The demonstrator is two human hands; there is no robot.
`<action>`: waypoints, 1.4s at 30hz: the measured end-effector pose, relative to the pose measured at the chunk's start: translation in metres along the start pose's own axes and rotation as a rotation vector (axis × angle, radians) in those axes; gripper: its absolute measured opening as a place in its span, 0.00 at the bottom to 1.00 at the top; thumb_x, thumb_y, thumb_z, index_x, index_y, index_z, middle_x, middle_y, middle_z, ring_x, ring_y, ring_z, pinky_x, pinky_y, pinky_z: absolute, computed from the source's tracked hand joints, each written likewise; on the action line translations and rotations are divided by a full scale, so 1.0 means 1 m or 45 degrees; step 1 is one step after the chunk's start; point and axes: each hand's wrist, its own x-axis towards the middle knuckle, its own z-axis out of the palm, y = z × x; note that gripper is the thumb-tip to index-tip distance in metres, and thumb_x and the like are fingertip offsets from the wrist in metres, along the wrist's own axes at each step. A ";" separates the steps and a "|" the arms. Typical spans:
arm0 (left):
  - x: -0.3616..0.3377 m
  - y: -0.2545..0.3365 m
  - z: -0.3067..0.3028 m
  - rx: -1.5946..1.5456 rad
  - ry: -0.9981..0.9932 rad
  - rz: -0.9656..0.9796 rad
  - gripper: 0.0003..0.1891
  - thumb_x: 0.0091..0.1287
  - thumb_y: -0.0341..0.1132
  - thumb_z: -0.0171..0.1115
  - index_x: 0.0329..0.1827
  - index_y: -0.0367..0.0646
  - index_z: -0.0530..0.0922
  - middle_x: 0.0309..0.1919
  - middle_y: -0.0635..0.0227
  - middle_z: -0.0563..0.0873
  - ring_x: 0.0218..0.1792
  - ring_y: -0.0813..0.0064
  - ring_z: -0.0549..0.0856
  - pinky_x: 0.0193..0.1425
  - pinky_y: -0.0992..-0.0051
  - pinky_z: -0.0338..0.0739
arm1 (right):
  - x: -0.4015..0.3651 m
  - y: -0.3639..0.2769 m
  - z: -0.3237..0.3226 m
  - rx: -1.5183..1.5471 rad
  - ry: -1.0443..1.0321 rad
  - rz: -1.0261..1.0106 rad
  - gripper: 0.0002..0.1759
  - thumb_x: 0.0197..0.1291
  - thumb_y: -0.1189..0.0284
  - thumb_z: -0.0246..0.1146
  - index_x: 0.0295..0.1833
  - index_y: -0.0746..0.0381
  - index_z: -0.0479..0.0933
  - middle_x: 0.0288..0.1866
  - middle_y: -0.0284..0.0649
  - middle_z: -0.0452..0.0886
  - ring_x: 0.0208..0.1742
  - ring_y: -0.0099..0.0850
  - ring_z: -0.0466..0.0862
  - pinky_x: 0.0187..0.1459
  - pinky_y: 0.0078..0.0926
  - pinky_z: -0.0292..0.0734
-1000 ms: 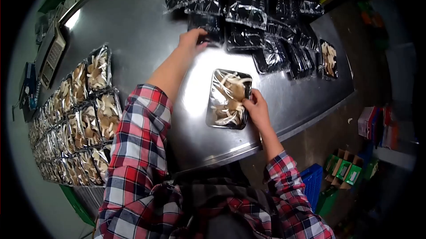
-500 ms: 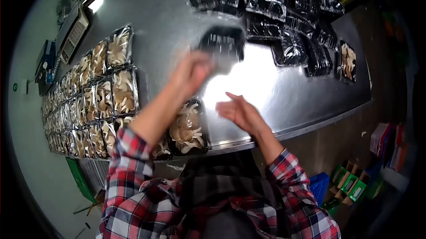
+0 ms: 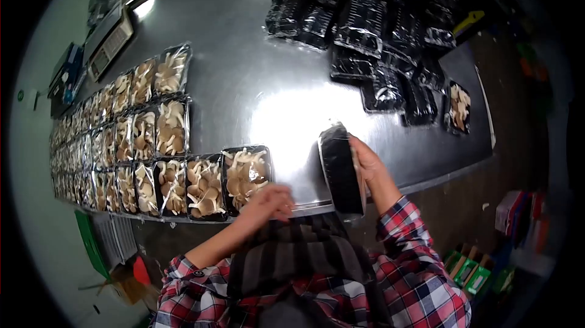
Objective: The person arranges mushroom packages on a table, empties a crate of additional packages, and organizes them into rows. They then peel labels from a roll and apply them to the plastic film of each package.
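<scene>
My right hand (image 3: 368, 164) grips a black tray (image 3: 338, 166) wrapped in clear film. The tray is tipped on its edge, its dark underside facing left, above the table's front edge. Its contents are turned away from view. My left hand (image 3: 269, 202) holds nothing that I can see, its fingers loosely bent and a little apart. It is close to the lower right corner of a film-wrapped tray of oyster mushrooms (image 3: 247, 172), the rightmost in the front row. Beside that lies another mushroom tray (image 3: 205, 185).
Rows of wrapped mushroom trays (image 3: 170, 127) cover the left of the steel table (image 3: 228, 78). Face-down black wrapped trays (image 3: 359, 26) are heaped at the back right, with one face-up mushroom tray (image 3: 458, 107) beside them. A scale (image 3: 111, 46) stands at the back left.
My left hand has come down from mid-table to the front mushroom tray. The black tray from near the heap is now at the front, in my right hand. The view has shifted slightly.
</scene>
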 end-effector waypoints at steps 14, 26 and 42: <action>0.053 -0.014 -0.005 1.984 0.252 1.086 0.35 0.51 0.53 0.66 0.62 0.50 0.69 0.67 0.54 0.60 0.68 0.44 0.55 0.65 0.44 0.52 | 0.017 0.053 -0.090 -0.910 0.902 -0.783 0.14 0.60 0.64 0.58 0.46 0.61 0.72 0.35 0.37 0.78 0.39 0.24 0.78 0.39 0.24 0.78; 0.064 0.003 0.029 1.450 0.483 0.955 0.22 0.60 0.41 0.62 0.55 0.40 0.74 0.60 0.53 0.70 0.64 0.51 0.63 0.67 0.57 0.53 | 0.009 -0.120 -0.104 -0.417 1.043 -1.256 0.06 0.48 0.72 0.59 0.31 0.59 0.70 0.20 0.29 0.68 0.14 0.20 0.65 0.12 0.18 0.57; 0.152 -0.010 0.150 1.477 0.265 0.948 0.28 0.58 0.45 0.63 0.62 0.48 0.69 0.69 0.56 0.57 0.58 0.48 0.71 0.58 0.60 0.70 | -0.065 -0.197 -0.188 -0.427 0.866 -0.441 0.24 0.50 0.58 0.66 0.47 0.65 0.75 0.40 0.39 0.80 0.38 0.31 0.81 0.39 0.30 0.76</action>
